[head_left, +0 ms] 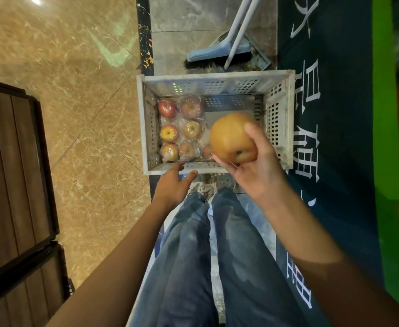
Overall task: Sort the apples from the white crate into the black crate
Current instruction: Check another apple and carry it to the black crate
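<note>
Just under the right hand point(257, 171), which curls round a big round yellow-red apple point(231, 138), sits a white plastic crate point(217, 77), with the loose-fingered left hand point(173, 182) beside.

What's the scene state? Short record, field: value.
white crate: on the floor, in front of the person's feet
right hand: grips held apple above the white crate
left hand: open, fingers extended at the crate's near rim; contact unclear
crate apples: six in two columns on the crate's left side, a seventh partly hidden behind the held apple
black crate: not identifiable in view
beyond crate: broom and dustpan
</note>
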### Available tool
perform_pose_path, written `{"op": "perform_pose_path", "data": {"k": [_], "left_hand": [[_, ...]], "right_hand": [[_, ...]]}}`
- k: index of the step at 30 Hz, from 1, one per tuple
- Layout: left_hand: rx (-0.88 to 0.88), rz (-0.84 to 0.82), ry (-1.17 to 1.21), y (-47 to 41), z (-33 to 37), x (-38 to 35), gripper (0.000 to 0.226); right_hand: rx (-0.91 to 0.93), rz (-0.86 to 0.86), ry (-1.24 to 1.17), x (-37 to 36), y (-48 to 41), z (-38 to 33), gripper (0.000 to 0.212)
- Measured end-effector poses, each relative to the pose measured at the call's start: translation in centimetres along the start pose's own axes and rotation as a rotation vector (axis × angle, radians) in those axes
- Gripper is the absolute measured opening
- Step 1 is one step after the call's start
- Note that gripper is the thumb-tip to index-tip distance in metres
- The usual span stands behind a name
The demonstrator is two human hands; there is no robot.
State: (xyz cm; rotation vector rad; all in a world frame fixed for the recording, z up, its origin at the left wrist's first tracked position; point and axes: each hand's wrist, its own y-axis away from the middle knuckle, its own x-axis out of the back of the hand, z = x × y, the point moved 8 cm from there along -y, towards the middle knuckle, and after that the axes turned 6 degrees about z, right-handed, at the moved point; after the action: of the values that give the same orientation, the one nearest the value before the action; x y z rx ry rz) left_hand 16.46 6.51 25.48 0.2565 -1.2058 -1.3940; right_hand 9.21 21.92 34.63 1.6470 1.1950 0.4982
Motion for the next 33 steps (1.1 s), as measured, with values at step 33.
{"op": "perform_pose_path", "data": {"k": [33], "left_hand": [[0.042,-0.002,-0.029,-0.8,-2.0,0.9,0.057]], "right_hand": [[-0.383,0.286,-0.178,4.1,-3.4,2.3,0.045]]}}
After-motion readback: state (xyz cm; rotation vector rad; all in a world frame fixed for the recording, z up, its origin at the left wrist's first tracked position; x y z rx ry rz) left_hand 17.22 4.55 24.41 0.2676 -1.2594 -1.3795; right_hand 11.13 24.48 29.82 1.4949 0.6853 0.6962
